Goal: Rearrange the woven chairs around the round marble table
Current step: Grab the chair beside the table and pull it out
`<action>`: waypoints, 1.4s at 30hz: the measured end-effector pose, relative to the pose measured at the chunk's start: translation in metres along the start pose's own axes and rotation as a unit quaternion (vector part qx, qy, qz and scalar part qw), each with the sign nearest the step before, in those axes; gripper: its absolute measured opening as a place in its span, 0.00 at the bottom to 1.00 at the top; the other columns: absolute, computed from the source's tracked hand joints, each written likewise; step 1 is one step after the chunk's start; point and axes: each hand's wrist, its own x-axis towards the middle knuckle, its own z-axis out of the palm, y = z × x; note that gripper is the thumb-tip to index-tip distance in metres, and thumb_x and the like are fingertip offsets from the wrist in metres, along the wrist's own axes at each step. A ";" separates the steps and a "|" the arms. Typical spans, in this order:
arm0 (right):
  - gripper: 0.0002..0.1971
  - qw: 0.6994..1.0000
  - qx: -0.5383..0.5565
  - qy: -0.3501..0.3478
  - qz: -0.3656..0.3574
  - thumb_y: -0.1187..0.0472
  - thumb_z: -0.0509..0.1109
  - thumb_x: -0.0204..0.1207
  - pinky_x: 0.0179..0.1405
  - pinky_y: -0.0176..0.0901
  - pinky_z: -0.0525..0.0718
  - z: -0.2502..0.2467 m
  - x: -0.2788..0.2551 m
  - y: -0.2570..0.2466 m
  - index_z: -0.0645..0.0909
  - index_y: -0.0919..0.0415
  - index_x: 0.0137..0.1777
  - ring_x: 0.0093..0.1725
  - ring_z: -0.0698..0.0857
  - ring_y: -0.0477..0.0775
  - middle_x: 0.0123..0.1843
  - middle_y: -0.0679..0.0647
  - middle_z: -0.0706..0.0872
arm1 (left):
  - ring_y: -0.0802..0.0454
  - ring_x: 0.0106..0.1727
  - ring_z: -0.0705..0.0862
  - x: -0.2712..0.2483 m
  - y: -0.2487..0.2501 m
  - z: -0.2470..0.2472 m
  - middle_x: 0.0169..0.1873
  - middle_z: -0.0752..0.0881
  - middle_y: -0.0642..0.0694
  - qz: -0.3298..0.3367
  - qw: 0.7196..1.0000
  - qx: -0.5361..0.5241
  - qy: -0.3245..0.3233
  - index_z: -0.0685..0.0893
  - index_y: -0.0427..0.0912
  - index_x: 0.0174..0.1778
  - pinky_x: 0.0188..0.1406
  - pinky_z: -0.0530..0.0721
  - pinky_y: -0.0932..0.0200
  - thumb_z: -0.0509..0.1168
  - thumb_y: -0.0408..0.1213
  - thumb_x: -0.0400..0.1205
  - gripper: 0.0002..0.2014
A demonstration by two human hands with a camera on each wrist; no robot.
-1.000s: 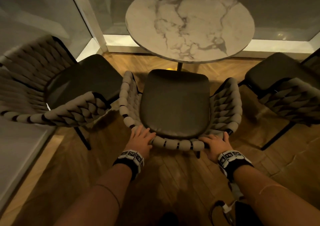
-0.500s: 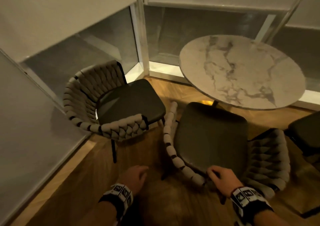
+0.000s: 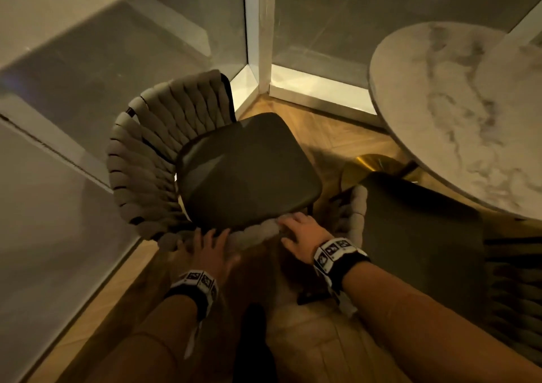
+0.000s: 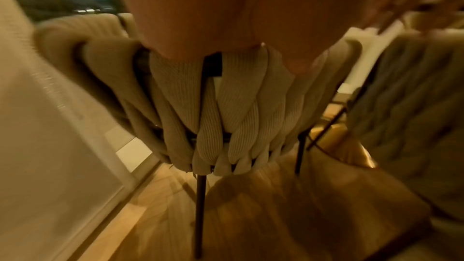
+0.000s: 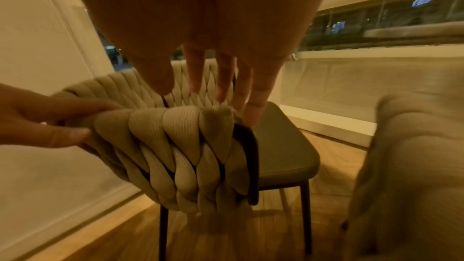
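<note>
A woven chair (image 3: 246, 171) with a dark seat stands in the glass corner, left of the round marble table (image 3: 440, 104). My left hand (image 3: 208, 245) grips its near woven arm, fingers on top and thumb underneath, as the right wrist view shows (image 5: 57, 120). My right hand (image 3: 296, 230) lies at the end of that same arm with straight fingers (image 5: 218, 86) touching the weave. A second woven chair (image 3: 410, 236) stands close on the right, partly under the table.
Glass walls with a white corner post (image 3: 258, 31) close in behind and left of the held chair. The table's gold base (image 3: 372, 163) shows on the wooden floor. The second chair's woven arm (image 3: 352, 212) nearly touches the held chair.
Both hands have left the middle chair's back rim and moved left onto the corner chair's near arm. My view has swung left, away from the table.
</note>
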 end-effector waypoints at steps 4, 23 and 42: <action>0.35 0.993 -0.086 -0.071 0.036 0.41 0.59 0.80 0.79 0.67 0.60 0.020 0.057 -0.011 0.49 0.45 0.82 0.83 0.48 0.69 0.85 0.56 0.51 | 0.40 0.81 0.53 0.011 -0.008 0.010 0.77 0.63 0.49 0.008 0.999 0.010 0.032 0.58 0.68 0.77 0.75 0.35 0.22 0.51 0.60 0.83 0.25; 0.32 0.994 -0.069 0.008 0.081 0.33 0.60 0.75 0.67 0.63 0.75 -0.036 0.138 0.006 0.66 0.51 0.72 0.68 0.73 0.70 0.73 0.58 0.73 | 0.38 0.75 0.63 0.158 -0.001 -0.087 0.73 0.73 0.52 0.184 0.976 0.084 0.084 0.69 0.67 0.74 0.77 0.36 0.32 0.61 0.49 0.82 0.23; 0.28 0.986 0.094 0.040 0.134 0.59 0.61 0.82 0.70 0.61 0.76 -0.123 0.205 0.076 0.58 0.46 0.80 0.72 0.74 0.64 0.77 0.57 0.70 | 0.22 0.81 0.35 0.307 0.104 -0.171 0.84 0.56 0.56 0.198 0.965 0.159 0.064 0.61 0.62 0.80 0.82 0.48 0.29 0.57 0.31 0.83 0.31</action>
